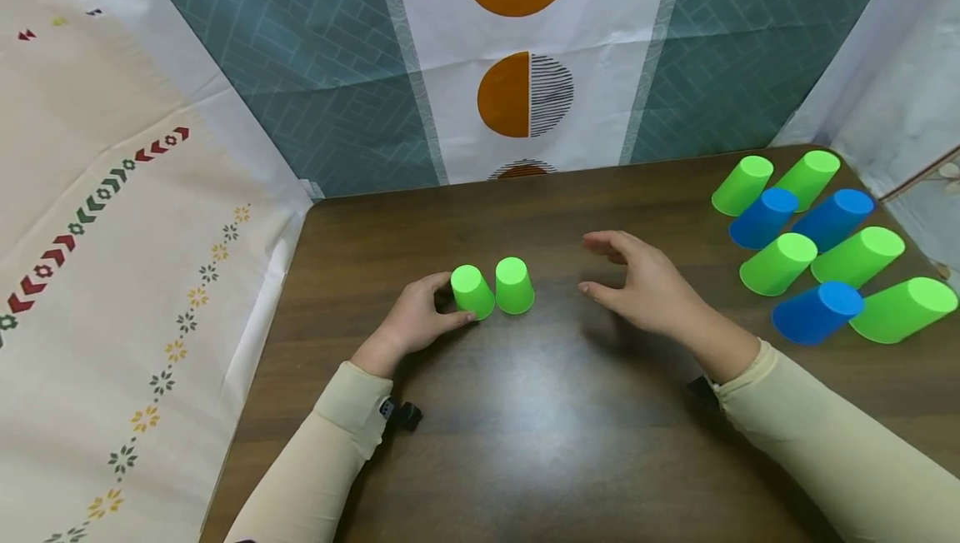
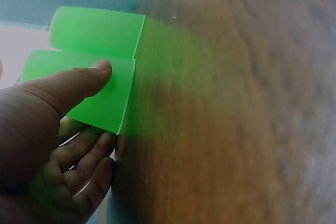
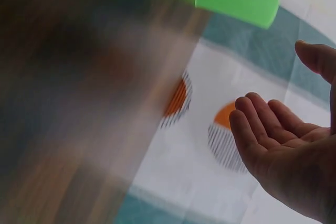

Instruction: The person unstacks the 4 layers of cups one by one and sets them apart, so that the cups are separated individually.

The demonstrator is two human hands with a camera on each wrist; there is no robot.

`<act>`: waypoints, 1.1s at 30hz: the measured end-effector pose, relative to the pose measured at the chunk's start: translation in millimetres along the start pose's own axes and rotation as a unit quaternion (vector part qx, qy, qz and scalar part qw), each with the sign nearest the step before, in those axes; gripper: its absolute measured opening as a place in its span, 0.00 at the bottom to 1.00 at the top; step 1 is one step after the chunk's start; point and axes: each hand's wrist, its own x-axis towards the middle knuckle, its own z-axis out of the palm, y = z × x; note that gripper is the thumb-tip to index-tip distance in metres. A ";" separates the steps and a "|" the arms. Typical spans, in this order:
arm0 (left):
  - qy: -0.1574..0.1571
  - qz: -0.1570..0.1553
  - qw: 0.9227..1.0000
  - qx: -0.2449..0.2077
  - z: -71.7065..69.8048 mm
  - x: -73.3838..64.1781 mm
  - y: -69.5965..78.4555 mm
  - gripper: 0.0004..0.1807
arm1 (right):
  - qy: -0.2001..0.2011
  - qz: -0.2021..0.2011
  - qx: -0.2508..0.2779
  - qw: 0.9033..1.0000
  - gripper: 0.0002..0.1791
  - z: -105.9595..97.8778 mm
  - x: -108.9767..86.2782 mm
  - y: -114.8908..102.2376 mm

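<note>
Two green cups stand upside down side by side on the table, the left cup (image 1: 472, 293) and the right cup (image 1: 515, 286). My left hand (image 1: 422, 314) holds the left cup from its left side. In the left wrist view, the thumb (image 2: 79, 85) lies on that cup's wall and the fingers (image 2: 86, 163) curl behind it. My right hand (image 1: 645, 283) hovers over the table to the right of both cups, thumb and fingers spread apart with nothing between them. The right wrist view shows the same hand (image 3: 289, 150) with its palm bare.
At the table's right side stand several upside-down cups, including a blue cup (image 1: 817, 312) and a green cup (image 1: 778, 264), close to one another. The brown wooden table (image 1: 525, 460) ends at a patterned cloth (image 1: 345, 68) behind and a white embroidered cloth (image 1: 112, 276) on the left.
</note>
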 end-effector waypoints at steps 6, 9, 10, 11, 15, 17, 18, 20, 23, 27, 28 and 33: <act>-0.001 -0.001 1.000 0.000 -1.1 0.6 -0.1 0.33 | -0.036 -0.009 0.013 0.999 0.38 27.9 16.7 -10.2; 0.001 0.001 1.000 0.000 -1.2 1.2 -0.6 0.33 | -0.053 -0.005 0.018 0.998 0.40 39.9 24.6 -13.5; 0.001 0.001 1.000 0.002 -1.2 1.3 -0.6 0.33 | -0.058 -0.006 0.019 0.998 0.41 43.5 27.0 -14.4; 0.001 0.001 1.000 0.003 -1.4 1.3 0.0 0.33 | -0.064 -0.006 0.021 0.998 0.43 46.8 29.2 -15.5; 0.001 -0.002 1.000 0.006 -1.2 1.1 1.0 0.34 | -0.077 -0.011 0.021 0.997 0.46 57.8 37.5 -19.1; 0.002 -0.004 1.000 0.007 -1.0 0.9 0.9 0.34 | -0.079 -0.017 0.016 0.997 0.46 61.8 40.8 -22.5; 0.002 -0.003 1.000 0.007 -0.7 0.9 0.3 0.34 | -0.079 -0.020 0.011 0.997 0.45 63.5 42.6 -24.0; 0.003 -0.002 1.000 0.009 0.1 1.4 -0.4 0.34 | -0.076 -0.023 -0.002 0.997 0.44 66.5 45.1 -26.0; 0.002 -0.001 1.000 0.008 0.9 1.8 -0.8 0.34 | -0.074 -0.023 -0.019 0.997 0.42 70.5 47.7 -27.7; 0.003 -0.002 1.000 0.004 0.4 1.2 0.1 0.34 | -0.072 -0.016 -0.029 0.997 0.40 74.2 49.9 -29.2; 0.005 -0.002 1.000 0.004 0.2 1.1 0.3 0.34 | -0.071 -0.014 -0.027 0.997 0.40 74.8 50.4 -29.7; 0.007 0.007 1.000 0.006 -1.2 0.1 1.2 0.34 | -0.068 -0.002 -0.015 0.998 0.36 77.8 53.0 -32.4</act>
